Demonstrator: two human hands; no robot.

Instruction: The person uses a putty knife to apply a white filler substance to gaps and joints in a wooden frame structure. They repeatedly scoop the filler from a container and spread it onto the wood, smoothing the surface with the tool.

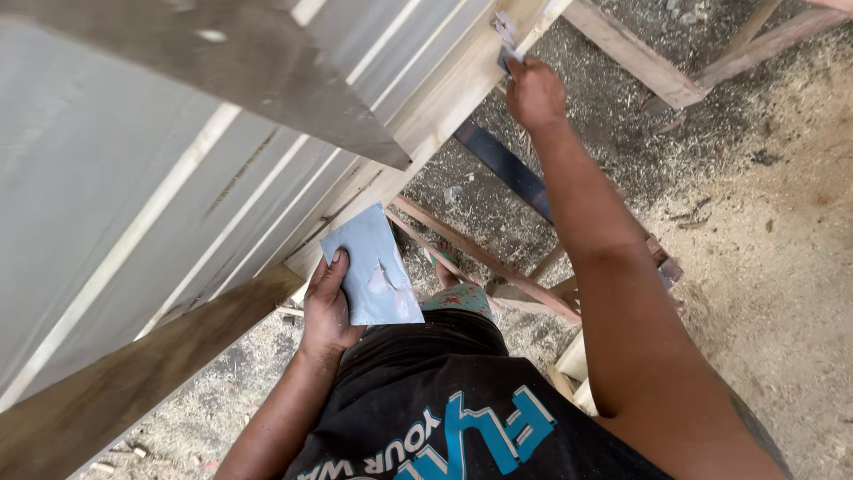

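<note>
The left hand [327, 307] grips a grey-blue sheet [373, 267] flat against its palm beside the pale wooden beam [444, 98], while the right hand [535, 92], fingers closed, presses a small scraper [506, 36] to that beam higher up.

Soft, even daylight, faint shadows, sharp centre, slight blur and wide-angle stretch toward the edges.

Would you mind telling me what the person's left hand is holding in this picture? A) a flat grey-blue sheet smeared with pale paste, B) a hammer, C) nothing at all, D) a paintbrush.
A: the left hand holds a flat grey-blue sheet with pale smears near its lower edge, while the right hand presses a small scraper against the wooden frame.
</note>
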